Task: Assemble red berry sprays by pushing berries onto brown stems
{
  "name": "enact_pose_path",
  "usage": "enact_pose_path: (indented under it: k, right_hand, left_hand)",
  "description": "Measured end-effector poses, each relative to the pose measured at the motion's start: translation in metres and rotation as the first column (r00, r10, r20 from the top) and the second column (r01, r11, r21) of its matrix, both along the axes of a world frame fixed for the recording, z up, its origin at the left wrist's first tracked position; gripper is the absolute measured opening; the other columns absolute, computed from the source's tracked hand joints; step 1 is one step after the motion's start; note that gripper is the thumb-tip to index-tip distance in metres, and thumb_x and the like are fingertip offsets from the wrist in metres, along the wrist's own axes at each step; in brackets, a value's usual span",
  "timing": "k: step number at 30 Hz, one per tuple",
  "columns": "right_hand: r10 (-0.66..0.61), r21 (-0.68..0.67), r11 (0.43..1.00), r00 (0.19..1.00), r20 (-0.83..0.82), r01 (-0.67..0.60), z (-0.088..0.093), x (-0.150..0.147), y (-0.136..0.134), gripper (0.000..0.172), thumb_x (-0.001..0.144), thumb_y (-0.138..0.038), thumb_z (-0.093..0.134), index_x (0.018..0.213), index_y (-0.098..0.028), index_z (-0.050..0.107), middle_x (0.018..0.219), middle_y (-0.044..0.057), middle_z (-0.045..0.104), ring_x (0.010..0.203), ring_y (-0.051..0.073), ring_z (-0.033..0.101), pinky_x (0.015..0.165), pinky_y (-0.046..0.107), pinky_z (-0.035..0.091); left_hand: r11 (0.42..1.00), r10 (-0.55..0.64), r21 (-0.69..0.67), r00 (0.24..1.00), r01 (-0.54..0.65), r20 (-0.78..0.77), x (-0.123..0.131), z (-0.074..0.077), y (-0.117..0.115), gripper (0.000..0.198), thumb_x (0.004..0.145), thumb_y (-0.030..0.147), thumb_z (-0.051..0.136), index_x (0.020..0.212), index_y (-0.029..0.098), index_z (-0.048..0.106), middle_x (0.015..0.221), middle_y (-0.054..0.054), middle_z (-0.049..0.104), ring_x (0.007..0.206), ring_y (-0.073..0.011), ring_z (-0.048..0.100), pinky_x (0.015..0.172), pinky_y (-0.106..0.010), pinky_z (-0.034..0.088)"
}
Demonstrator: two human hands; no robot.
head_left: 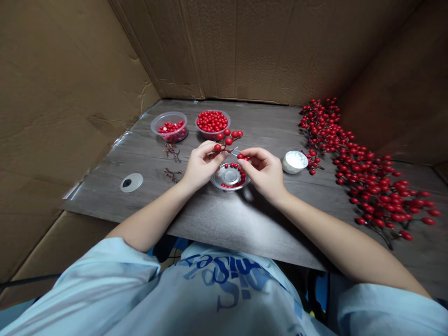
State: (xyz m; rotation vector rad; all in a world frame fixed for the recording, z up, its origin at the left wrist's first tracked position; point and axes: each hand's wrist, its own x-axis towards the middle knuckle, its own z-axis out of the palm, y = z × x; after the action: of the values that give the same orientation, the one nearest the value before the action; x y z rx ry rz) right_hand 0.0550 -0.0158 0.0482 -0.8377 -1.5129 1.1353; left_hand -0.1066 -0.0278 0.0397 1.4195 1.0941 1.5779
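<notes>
Between the fingers of my left hand (200, 164) is an artificial berry sprig (228, 141), a thin brown stem with several red berries pointing up and away. My right hand (264, 171) pinches a single red berry (241, 157) beside a bare tip of that sprig; whether the berry touches the tip I cannot make out. Just below both hands sits a shallow clear dish (231, 176) with loose red berries around its raised middle. To the right of my right hand stands a small round tub of white paste (296, 161).
Behind my hands are a bowl full of red berries (212, 122) and a partly filled clear bowl (170, 127). Bare brown stems (171, 152) and a round white disc (132, 182) lie left. Finished-looking berry sprigs (367, 177) pile up right. Cardboard walls (231, 51) enclose the table.
</notes>
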Motion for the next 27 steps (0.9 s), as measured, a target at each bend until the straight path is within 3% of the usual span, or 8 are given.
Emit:
enact_pose_path:
  k: [8, 12, 16, 27]
  right_hand:
    - [-0.022, 0.044, 0.999, 1.0, 0.011, 0.021, -0.0048, -0.0023, -0.0032, 0.016, 0.072, -0.026, 0.064, 0.084, -0.016, 0.064, 0.077, 0.004, 0.067, 0.064, 0.012, 0.059, 0.063, 0.028, 0.049]
    - [-0.045, 0.051, 0.998, 0.999, 0.022, 0.043, -0.0074, -0.003, -0.0039, 0.015, 0.073, -0.026, 0.064, 0.084, -0.017, 0.063, 0.079, 0.004, 0.067, 0.068, 0.013, 0.061, 0.067, 0.03, 0.05]
    - [-0.036, 0.035, 0.999, 0.999, 0.001, 0.036, -0.008, -0.0036, -0.0043, 0.014, 0.073, -0.026, 0.064, 0.084, -0.017, 0.063, 0.078, 0.003, 0.068, 0.068, 0.013, 0.061, 0.066, 0.029, 0.05]
    - [-0.033, 0.027, 0.999, 0.998, -0.047, 0.035, -0.009, -0.0057, -0.0046, 0.013, 0.072, -0.025, 0.064, 0.083, -0.017, 0.062, 0.077, 0.002, 0.067, 0.065, 0.012, 0.061, 0.062, 0.027, 0.049]
  left_hand:
    - [1.0, 0.013, -0.018, 1.0, -0.013, 0.028, 0.0032, 0.0007, -0.0016, 0.028, 0.065, 0.04, 0.075, 0.072, 0.015, 0.066, 0.075, -0.001, 0.051, 0.05, -0.0029, 0.045, 0.036, -0.014, 0.035]
    - [0.996, 0.079, 0.042, 0.994, -0.076, -0.076, 0.0029, -0.0005, -0.0022, 0.028, 0.067, 0.042, 0.074, 0.071, 0.015, 0.064, 0.077, -0.003, 0.055, 0.071, -0.009, 0.053, 0.056, -0.018, 0.045]
    - [0.994, 0.094, 0.072, 0.988, -0.086, -0.123, 0.0023, -0.0023, -0.0027, 0.029, 0.069, 0.042, 0.071, 0.068, 0.015, 0.061, 0.081, -0.005, 0.058, 0.082, -0.0119, 0.055, 0.068, -0.022, 0.047]
    - [0.995, 0.07, 0.081, 0.991, -0.061, -0.117, 0.0018, -0.0041, -0.0024, 0.025, 0.071, 0.039, 0.07, 0.068, 0.015, 0.061, 0.08, -0.004, 0.057, 0.081, -0.0114, 0.055, 0.071, -0.023, 0.047]
